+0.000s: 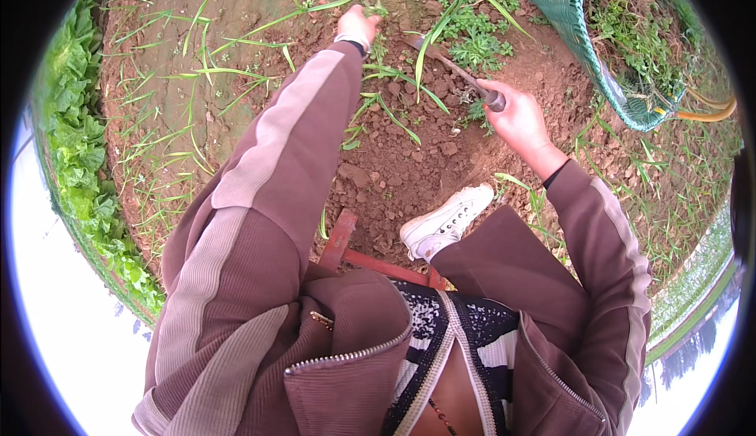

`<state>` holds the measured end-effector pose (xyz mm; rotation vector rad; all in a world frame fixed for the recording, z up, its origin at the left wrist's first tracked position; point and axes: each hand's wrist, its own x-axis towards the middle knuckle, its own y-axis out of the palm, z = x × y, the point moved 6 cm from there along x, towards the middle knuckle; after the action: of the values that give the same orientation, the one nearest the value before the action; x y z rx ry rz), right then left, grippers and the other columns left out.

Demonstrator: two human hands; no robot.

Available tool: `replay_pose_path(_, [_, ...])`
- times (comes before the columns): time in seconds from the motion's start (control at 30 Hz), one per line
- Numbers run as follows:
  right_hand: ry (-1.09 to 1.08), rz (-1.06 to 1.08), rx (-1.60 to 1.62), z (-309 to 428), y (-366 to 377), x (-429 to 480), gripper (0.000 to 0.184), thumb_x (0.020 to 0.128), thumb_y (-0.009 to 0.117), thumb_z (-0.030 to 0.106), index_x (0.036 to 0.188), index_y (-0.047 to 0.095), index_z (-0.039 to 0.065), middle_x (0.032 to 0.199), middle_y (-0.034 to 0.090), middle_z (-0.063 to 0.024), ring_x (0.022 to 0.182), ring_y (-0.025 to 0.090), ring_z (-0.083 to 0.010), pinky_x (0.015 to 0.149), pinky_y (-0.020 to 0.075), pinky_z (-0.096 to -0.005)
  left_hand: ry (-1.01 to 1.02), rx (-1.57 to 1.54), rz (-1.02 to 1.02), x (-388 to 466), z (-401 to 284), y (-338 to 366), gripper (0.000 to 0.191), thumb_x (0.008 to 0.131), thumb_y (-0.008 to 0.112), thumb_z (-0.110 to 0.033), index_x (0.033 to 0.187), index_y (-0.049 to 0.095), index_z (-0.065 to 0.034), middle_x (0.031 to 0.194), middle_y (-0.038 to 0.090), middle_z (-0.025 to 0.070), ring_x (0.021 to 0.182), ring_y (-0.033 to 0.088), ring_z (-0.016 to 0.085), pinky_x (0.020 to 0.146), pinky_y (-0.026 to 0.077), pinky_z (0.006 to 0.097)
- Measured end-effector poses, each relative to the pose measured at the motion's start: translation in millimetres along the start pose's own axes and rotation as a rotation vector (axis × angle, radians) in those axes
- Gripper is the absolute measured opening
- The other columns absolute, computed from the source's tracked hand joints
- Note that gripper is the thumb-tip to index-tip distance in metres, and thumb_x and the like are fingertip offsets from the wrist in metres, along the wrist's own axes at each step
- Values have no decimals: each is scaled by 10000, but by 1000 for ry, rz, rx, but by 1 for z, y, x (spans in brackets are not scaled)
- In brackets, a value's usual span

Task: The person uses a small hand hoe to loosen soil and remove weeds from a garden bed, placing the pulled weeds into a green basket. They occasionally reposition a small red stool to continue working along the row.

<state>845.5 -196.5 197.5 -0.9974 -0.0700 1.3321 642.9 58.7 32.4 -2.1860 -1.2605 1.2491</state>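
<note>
My left hand [357, 25] is stretched out over the soil bed, its fingers closed around a small green weed [375, 9]. In my right hand [521, 118] is the handle of a metal weeding tool [458, 71]. The tool's flat blade points up and left and meets the ground beside long, narrow leaves, which partly cover it; its exact shape is hard to tell. Leafy weeds [481, 49] grow just beyond the shaft. Loose brown soil [401, 140] lies between my two arms.
A green woven basket [567, 16] with yellow handles, holding pulled greens [629, 34], stands at the upper right. Thin-leaved seedlings [204, 72] spread across the left. Leafy lettuce-like plants [74, 140] line the far left. A red wooden stool [378, 263] and my white shoe [446, 220] are below.
</note>
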Motion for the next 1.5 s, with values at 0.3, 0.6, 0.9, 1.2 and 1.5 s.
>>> replay_pose_path(0.3, [-15,31,22,10,-2,6,326,845,588,188,1152,696,164,861,696,-180,800,686,-314,728,532,-395,201,283,78,-22,14,1,397,882,645,-270,1237,601,-96,1190,646,197,1115,613,353,973,469,435])
replay_pose_path(0.6, [-76,77,-136,22,-15,2,357,818,586,151,1159,693,162,848,696,-179,790,683,-323,732,529,-399,-10,-58,-44,-11,11,-18,510,868,704,-303,1298,589,-53,1221,643,202,1142,624,296,982,463,354])
replay_pose_path(0.9, [-74,-41,-114,38,-23,5,334,844,552,146,1148,690,141,821,682,-196,792,674,-361,741,540,-428,301,279,-155,-11,-8,-19,411,877,649,-232,1249,596,-66,1188,631,198,1137,592,352,984,461,429])
replay_pose_path(1.2, [-57,-17,-125,42,9,29,287,895,552,202,1136,691,136,857,711,-159,762,688,-313,718,543,-404,183,497,90,23,-17,11,478,880,664,-296,1294,583,-69,1251,611,215,1169,578,360,995,460,407])
replay_pose_path(1.5, [-51,124,-124,25,-33,6,350,829,558,112,1146,700,154,850,715,-130,744,689,-271,722,541,-385,158,480,258,-18,30,-33,583,834,600,-378,1278,575,-1,1207,645,214,1140,610,336,999,450,397])
